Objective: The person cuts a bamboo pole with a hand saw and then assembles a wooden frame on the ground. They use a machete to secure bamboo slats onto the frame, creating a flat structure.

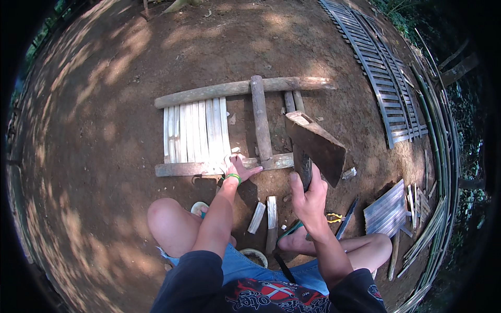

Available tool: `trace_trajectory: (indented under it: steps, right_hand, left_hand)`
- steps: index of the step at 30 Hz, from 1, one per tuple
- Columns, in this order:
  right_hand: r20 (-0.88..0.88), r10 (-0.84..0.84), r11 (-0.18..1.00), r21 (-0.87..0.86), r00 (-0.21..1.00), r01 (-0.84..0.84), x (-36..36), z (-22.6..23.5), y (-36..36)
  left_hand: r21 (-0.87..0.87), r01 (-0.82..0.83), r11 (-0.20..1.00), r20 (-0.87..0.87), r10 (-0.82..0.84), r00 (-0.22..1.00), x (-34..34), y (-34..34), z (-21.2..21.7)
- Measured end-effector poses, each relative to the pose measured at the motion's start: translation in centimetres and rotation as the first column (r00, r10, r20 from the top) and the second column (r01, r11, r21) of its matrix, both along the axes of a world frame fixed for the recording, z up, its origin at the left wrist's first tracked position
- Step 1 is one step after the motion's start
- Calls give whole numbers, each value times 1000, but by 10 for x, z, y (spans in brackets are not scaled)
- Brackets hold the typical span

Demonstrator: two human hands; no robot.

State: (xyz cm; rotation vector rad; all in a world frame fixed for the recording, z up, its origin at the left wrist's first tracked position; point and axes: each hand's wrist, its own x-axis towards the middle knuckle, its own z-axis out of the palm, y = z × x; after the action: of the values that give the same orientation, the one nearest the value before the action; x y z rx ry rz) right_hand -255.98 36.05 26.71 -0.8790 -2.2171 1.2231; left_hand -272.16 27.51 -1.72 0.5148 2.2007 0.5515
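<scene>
On the ground (115, 182), two long logs (209, 94), one behind the other, with slats (193, 133) between them at the left, a shorter log (260, 122) across both farther right, and the left hand (238, 169) at the nearer one. Right of these, the right hand (310, 195) around a hatchet (319, 148); nearer, two wood pieces (272, 214) side by side. Farther right, a corrugated sheet (386, 211), a slatted panel (360, 62) beyond it, and bamboo poles (436, 135) along the edge.
</scene>
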Motion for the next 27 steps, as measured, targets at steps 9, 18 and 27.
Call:
trace_trajectory:
  steps: [9, 18, 27]
  right_hand:
    - [396, 76, 990, -139, 915, -22, 1, -66, 21]
    - [214, -67, 975, 220, 975, 18, 42, -144, 5]
    - [-180, -36, 999, -28, 983, 31, 5, -35, 8]
  left_hand:
    - [44, 3, 999, -12, -3, 1000, -3, 2, -16]
    - [37, 64, 997, -107, -60, 993, 7, 12, -5]
    - [-28, 76, 997, -206, -81, 975, 0, -13, -38]
